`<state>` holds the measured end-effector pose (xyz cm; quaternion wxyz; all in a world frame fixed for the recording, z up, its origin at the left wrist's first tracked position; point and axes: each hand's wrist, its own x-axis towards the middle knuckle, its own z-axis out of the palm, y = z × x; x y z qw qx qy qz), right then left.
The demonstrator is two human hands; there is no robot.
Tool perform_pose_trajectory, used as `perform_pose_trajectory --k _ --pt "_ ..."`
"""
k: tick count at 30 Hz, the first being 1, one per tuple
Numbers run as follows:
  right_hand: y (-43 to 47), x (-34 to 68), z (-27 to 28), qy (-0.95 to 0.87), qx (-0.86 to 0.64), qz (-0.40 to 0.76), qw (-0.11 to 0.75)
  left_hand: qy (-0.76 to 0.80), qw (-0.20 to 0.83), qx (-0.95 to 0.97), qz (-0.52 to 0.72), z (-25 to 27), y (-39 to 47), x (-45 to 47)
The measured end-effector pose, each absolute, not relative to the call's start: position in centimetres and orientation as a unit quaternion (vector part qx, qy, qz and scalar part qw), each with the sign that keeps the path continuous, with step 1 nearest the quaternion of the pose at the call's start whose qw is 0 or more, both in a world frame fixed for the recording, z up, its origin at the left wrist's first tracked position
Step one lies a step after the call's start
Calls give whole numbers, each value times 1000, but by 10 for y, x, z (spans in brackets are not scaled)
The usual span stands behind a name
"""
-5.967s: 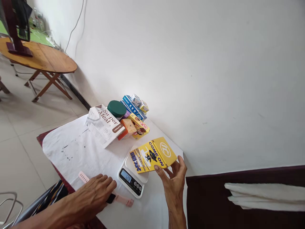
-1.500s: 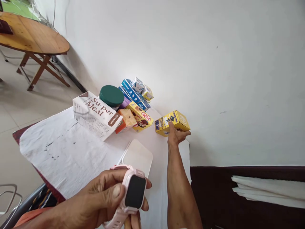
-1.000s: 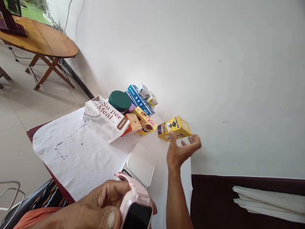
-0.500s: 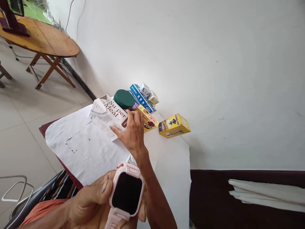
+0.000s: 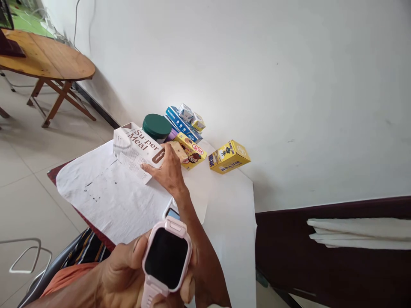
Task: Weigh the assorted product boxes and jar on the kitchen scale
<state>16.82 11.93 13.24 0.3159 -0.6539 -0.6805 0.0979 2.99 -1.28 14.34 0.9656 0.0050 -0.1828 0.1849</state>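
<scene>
My left hand [image 5: 128, 265] is closed around a pink smartwatch [image 5: 167, 256], its black screen facing me and the strap hanging down into my palm. Farther off, my right hand [image 5: 168, 169] grips the right end of a white "Su-per Meal" box [image 5: 135, 147], thumb on the near face and fingers at the far side. Just behind that box stands a jar with a dark green lid [image 5: 157, 125]. A yellow snack box [image 5: 193, 153] lies beside my right fingers. Partly hidden under my right forearm is a white device with a small screen [image 5: 173, 213].
Blue boxes [image 5: 183, 125] with small cartons [image 5: 198, 122] on top stand against the wall. A yellow "WATER" box [image 5: 228, 158] sits to the right on the white-covered table [image 5: 96, 205]. A round wooden table [image 5: 61, 57] is at the far left.
The view has shifted slightly, moving the tabletop things left and up. My right fingers have closed around the white box's end, uncovering its brown label. The watch stays in my left hand.
</scene>
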Motion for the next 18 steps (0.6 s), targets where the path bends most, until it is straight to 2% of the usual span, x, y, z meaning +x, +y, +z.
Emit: perform_pose_trajectory --k 4,7,12,18 --pt "97 177 152 -658 -618 121 413 -115 970 75 202 146 -16 33" --pt "61 193 180 -631 -621 135 445 -86 968 117 203 144 -18 32" --pt "-10 237 201 -545 -719 78 424 -94 966 109 213 141 -14 32" --pt "-57 274 171 -464 -798 12 384 -118 968 88 203 134 7 44"
